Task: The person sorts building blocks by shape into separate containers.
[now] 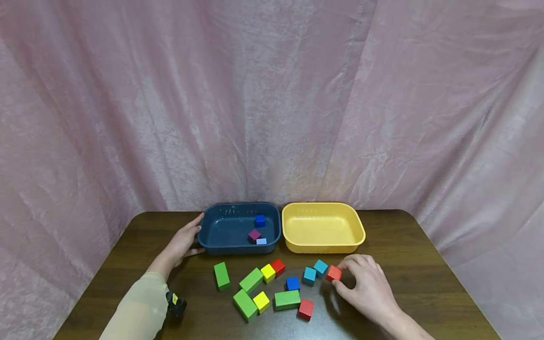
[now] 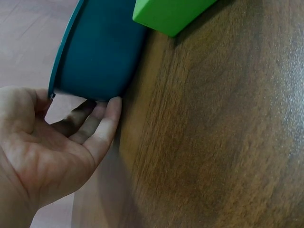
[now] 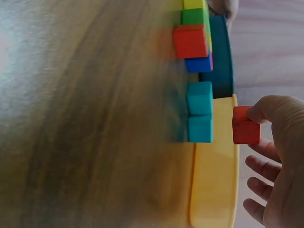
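Note:
My right hand (image 1: 369,286) pinches a red cube (image 1: 334,273) between thumb and forefinger; the right wrist view shows this cube (image 3: 246,125) held above the table, the other fingers loosely bent beneath. Just left of it lie two light blue cubes (image 1: 315,272). My left hand (image 1: 185,242) rests with spread, mostly straight fingers against the left end of a dark blue basin (image 1: 225,250). In the left wrist view its fingertips (image 2: 114,105) touch the basin's wall (image 2: 102,57). Inside the basin are a blue cube (image 1: 260,221), a purple cube (image 1: 254,235) and a pale blue block (image 1: 261,241).
A yellow basin (image 1: 324,249) stands right beside the dark blue one. In front lie several green blocks (image 1: 287,300), two yellow cubes (image 1: 261,302), a blue cube (image 1: 293,284) and two red cubes (image 1: 306,310) on the brown table (image 1: 204,311). A pink curtain (image 1: 272,104) hangs behind.

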`<action>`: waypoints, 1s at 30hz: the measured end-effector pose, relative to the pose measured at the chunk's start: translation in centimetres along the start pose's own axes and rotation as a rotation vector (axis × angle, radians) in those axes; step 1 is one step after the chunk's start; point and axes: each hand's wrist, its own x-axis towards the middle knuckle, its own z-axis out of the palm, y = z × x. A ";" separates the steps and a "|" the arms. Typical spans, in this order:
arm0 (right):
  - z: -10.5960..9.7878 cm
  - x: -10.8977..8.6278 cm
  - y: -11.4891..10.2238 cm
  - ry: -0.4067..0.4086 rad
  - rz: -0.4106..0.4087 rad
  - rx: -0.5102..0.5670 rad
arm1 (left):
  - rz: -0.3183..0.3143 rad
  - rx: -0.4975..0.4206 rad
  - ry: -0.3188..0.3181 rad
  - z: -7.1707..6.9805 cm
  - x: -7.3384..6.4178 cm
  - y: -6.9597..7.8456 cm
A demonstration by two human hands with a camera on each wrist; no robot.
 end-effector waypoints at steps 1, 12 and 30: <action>-0.1 0.1 -0.1 0.009 -0.005 0.004 | -0.002 -0.003 0.001 0.0 0.0 0.0; -1.9 1.7 -1.0 0.070 -0.052 0.056 | 0.001 0.002 -0.006 0.0 0.1 0.0; -3.0 4.2 -2.2 0.107 -0.086 0.118 | 0.008 0.008 -0.005 0.0 -0.1 0.0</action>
